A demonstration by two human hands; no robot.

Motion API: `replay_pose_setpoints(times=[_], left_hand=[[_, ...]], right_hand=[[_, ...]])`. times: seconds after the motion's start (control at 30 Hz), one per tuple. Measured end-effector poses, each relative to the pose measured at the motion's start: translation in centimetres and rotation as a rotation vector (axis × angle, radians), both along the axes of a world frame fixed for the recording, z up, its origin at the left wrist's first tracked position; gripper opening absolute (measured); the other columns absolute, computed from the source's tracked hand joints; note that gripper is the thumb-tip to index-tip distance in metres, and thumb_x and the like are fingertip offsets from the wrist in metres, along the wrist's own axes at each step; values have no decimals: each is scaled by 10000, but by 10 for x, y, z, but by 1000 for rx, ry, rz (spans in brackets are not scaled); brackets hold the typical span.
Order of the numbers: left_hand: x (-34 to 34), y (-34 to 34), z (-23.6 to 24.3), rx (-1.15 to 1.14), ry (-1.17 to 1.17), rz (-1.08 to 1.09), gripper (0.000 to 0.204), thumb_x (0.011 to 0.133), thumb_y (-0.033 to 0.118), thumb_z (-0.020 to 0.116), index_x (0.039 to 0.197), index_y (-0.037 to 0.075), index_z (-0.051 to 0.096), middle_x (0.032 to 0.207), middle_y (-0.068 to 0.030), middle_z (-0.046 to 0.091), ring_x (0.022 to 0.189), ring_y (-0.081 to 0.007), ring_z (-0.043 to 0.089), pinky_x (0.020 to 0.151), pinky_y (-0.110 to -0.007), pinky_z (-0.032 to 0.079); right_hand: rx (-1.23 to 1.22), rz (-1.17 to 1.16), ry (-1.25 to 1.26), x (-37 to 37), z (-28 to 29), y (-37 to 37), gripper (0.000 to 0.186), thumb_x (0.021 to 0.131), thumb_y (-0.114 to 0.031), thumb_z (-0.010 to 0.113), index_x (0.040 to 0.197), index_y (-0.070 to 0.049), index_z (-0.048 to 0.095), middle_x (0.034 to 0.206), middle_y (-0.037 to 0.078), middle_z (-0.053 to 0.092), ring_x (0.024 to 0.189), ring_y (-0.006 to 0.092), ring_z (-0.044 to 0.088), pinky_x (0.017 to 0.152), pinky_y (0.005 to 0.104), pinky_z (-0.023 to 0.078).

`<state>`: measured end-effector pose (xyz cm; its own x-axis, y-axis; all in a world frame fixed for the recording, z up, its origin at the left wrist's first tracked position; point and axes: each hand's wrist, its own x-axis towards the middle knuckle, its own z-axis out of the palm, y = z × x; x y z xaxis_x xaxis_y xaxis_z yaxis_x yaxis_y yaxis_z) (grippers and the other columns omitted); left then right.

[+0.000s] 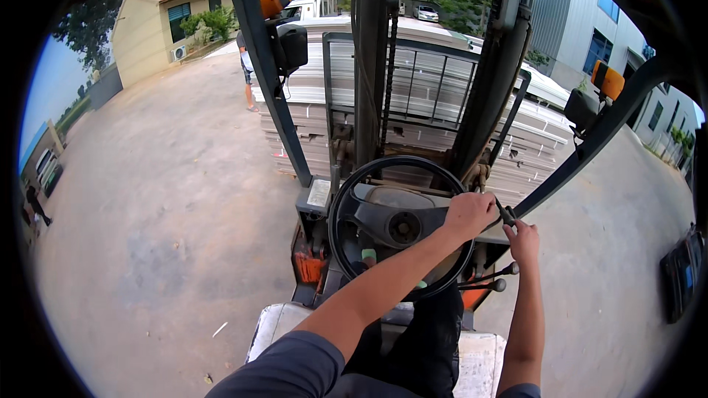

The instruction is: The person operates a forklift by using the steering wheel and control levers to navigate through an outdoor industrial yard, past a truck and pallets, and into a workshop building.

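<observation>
1. Small dark object, one — located between both hands, just beyond the upper-right rim of one black steering wheel; too small to tell its kind.
2. Pinched narrowly between thumb and fingers of the right hand, from the near side.
3. Curled close to the upper end of that same object: fingers of the left hand, its forearm slanting across the wheel; cannot tell whether gripping it.
4. Below the right hand, left of its forearm: two levers with round dark knobs.
5. Below the wheel: two legs in dark trousers, over one worn white seat.
6. Straight ahead: two dark mast uprights, and behind them stacked pale boards, cannot count how many.
7. On two slanting posts, one each side: two amber lamps, one per post.
8. Farther off — one white car, and one standing person at the boards' left end.
</observation>
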<state>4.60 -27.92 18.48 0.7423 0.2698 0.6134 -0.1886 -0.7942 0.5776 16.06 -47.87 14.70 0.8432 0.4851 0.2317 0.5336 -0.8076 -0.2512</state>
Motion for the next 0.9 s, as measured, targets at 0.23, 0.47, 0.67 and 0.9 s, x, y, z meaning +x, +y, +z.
replay_pose_setpoints(times=[0.23,0.47,0.67,0.9], left_hand=[[-229,21,-51,41,18,-246,114,866,117,759,979,98,763,823,-73,740,743,-268,724,665,-370,579],[-99,185,31,-263,-24,227,144,971,137,651,1037,29,719,695,-78,712,618,-163,697,601,-320,524],[-8,-8,7,72,58,-27,118,891,212,678,908,103,721,786,-135,722,785,-349,717,704,-444,562],[-231,55,-45,-2,20,-121,94,868,72,761,960,54,765,804,-81,735,703,-225,722,644,-335,573]], right_hand=[[-3,-73,-30,-5,-2,-27,496,909,-458,738,1161,-30,754,993,222,750,1018,415,633,901,497,521],[-99,-55,27,0,20,-15,519,920,-525,705,1133,-57,778,1001,225,755,1067,393,654,918,493,538],[-125,-37,49,-1,16,-9,527,925,-554,688,1081,-60,785,998,207,757,1066,396,658,912,499,540],[-98,-60,35,26,13,-39,521,928,-555,686,1004,-49,784,959,221,748,1032,414,667,880,519,542]])
